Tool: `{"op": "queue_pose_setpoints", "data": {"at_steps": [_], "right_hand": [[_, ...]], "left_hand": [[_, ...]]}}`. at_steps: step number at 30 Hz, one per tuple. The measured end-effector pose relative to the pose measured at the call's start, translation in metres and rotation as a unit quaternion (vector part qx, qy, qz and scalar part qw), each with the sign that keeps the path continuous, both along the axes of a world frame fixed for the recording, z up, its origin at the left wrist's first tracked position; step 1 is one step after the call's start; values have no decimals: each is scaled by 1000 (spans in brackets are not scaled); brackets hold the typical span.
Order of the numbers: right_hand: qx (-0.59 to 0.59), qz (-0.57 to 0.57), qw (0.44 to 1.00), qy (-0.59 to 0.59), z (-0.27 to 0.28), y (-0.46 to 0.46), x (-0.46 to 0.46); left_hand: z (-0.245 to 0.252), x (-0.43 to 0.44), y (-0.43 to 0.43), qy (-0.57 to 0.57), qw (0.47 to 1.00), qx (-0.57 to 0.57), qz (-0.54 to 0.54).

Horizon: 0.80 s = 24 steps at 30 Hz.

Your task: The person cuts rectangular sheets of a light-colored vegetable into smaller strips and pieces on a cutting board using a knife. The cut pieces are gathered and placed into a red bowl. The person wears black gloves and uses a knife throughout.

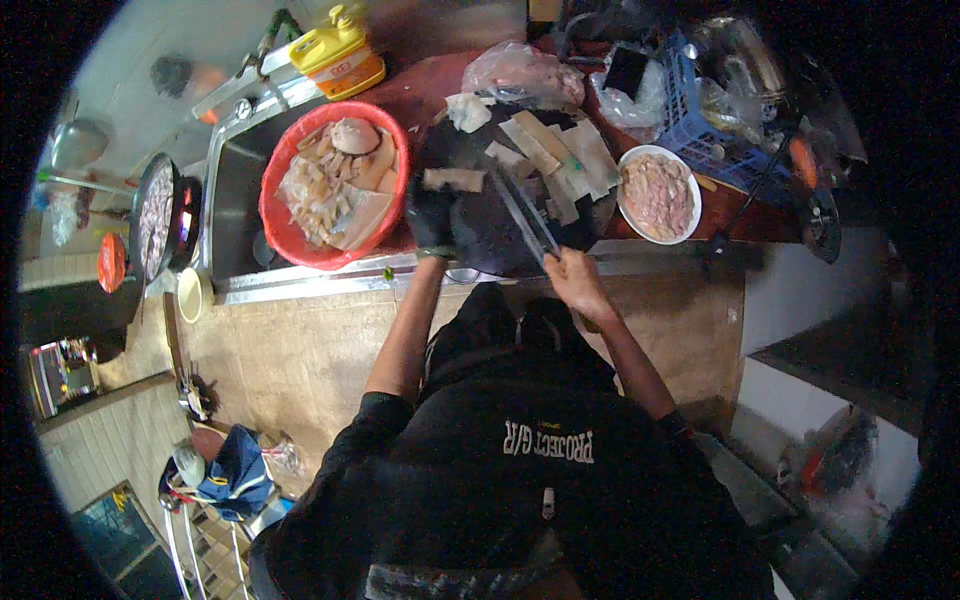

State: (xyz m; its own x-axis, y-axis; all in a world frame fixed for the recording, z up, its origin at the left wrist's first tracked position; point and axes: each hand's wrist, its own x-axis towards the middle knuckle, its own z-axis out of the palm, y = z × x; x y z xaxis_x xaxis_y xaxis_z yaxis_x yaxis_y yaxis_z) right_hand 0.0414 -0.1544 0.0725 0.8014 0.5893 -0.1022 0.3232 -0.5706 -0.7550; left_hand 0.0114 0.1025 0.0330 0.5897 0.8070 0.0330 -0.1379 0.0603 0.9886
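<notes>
My right hand point(576, 283) grips the handle of a kitchen knife point(523, 215), whose long blade points away from me over a dark round cutting board point(487, 236). My left hand point(433, 225), in a black glove, rests at the board's left side. Just beyond its fingers lies a pale flat strip point(454, 180), probably animal skin; whether the fingers hold it is hard to make out. More flat strips and sheets point(559, 154) overlap on the board's far right part. A red plastic-lined basin point(401, 172) to the left holds cut pale pieces and a rounded lump.
A white bowl of raw meat point(658, 196) stands right of the board, before a blue plastic crate point(679, 97). Bagged meat point(525, 75) lies behind. On the left are a steel sink point(236, 176), a yellow jug point(341, 56) and a filled pan point(156, 217) on a lit burner.
</notes>
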Motion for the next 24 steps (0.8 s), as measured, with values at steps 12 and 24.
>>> {"op": "queue_pose_setpoints", "data": {"at_steps": [12,24], "right_hand": [[-54,17,998,29,33,0,-3],[-109,75,990,-46,45,-12,-18]], "left_hand": [[-5,-33,-39,175,824,528,-110],[-4,-25,-50,139,852,477,-166]]}}
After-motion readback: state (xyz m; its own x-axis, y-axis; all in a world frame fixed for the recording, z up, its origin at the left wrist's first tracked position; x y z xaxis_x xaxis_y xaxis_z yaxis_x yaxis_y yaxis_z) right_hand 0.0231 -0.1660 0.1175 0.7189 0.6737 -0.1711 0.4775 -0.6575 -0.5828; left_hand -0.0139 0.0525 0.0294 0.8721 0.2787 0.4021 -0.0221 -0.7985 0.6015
